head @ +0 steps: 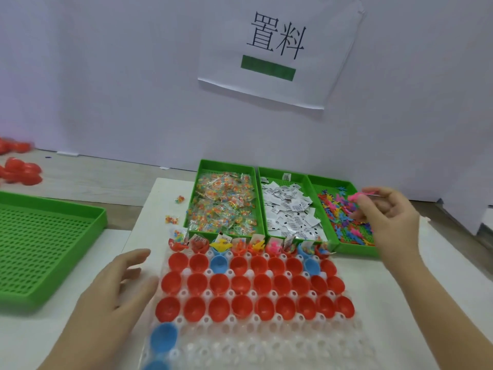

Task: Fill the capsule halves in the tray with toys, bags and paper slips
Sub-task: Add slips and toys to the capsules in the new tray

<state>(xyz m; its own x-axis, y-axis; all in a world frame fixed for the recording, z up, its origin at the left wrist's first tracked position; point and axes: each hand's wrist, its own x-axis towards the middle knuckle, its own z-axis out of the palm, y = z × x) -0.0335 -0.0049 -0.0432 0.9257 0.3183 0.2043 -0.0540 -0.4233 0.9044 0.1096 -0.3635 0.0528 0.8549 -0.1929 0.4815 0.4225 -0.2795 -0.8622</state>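
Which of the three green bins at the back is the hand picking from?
The rightmost bin, heaped with coloured plastic toys: the right hand hovers over it, fingers pinching a pink toy. The others hold bags and paper slips.

Clear tray (266, 340) w/ red/blue capsule halves (218, 283), far row filled; bags (224, 204), slips (288, 209), toys (338, 209) heaped behind.

Small assembly/packing workstation, workshop-type. Evidence: printed station sign (280, 54) (Chinese characters, green bar) taped on white partition (106, 76); 3 green bins (258, 198) of sorted bulk parts; clear grid tray (266, 343) holding rows of capsule halves (241, 305); wood-look bench (106, 180).
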